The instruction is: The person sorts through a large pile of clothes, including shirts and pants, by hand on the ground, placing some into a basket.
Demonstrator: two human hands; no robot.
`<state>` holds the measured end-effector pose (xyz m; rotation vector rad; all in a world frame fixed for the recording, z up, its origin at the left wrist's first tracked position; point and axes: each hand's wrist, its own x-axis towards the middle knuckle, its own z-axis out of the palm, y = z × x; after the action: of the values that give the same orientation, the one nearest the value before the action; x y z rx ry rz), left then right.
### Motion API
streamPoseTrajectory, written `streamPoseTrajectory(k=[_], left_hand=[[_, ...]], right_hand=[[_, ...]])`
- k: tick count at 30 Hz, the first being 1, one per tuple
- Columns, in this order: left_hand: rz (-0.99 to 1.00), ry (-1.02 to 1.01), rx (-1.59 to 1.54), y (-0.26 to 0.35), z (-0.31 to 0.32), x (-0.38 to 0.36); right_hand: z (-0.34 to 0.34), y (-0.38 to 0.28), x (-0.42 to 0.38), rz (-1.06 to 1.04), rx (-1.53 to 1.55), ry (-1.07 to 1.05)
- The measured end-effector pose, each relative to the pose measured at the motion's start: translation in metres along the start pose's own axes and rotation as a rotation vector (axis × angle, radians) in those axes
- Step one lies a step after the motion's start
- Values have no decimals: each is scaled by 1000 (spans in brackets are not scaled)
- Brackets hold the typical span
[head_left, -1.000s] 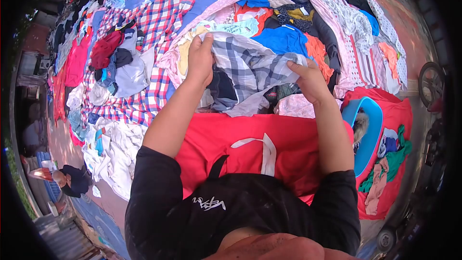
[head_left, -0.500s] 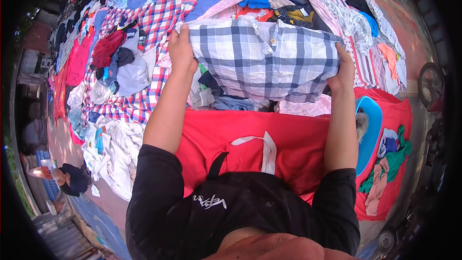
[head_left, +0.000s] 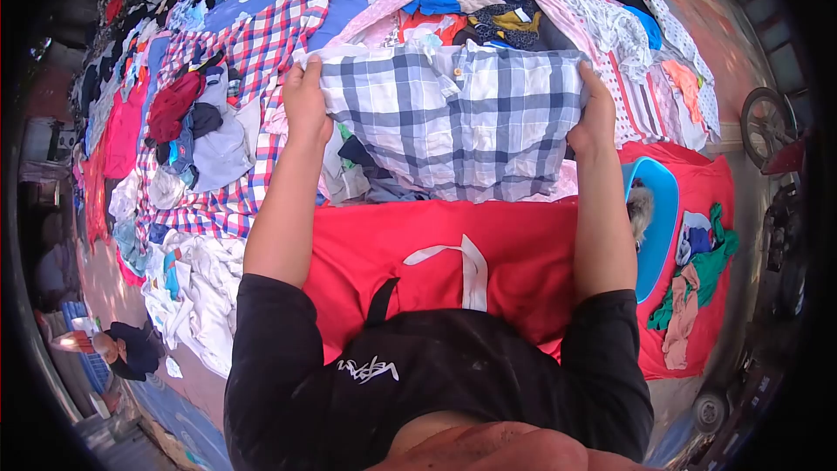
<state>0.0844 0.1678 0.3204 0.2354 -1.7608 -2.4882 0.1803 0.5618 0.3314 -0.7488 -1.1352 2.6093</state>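
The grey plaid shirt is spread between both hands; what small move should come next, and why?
Probably lower the plaid shirt onto the red cloth: left hand and right hand already hold it wide and flat, and the cloth is bare just below.

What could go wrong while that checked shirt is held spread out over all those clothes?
The grey checked shirt is held only at its top corners, by the left hand and the right hand. If one grip loosens, it may drop onto the mixed clothes pile and crumple. Its lower hem hangs close to loose garments underneath, so it might snag one and drag it onto the red cloth.
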Motion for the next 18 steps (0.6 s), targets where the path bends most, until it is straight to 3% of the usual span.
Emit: streamPoseTrajectory(k=[3,5,8,9,11,13,15,16,18], left_hand=[[57,-167,279,-41,16,-21],[-60,-421,717,-44,38,-62],[-243,-789,647,-61,61,-120],[216,-898,604,-131,47,-126],[-289,-1285,589,-113,47,-149],[-761,-1424,853,-92,47,-161],[-846,-1422,759,-99,29,-173],[-827,-1482,788,-108,19,-173],[-977,-1566,959,-120,5,-147]], right_hand=[[10,28,-10,-74,-231,-154],[15,53,-22,-11,-445,-323],[25,69,-54,267,-737,-666],[30,70,-64,354,-798,-777],[21,76,-66,494,-996,-910],[27,69,-69,526,-1062,-981],[11,81,-60,243,-1133,-905],[11,78,-55,93,-1232,-890],[7,73,-53,-192,-1416,-831]])
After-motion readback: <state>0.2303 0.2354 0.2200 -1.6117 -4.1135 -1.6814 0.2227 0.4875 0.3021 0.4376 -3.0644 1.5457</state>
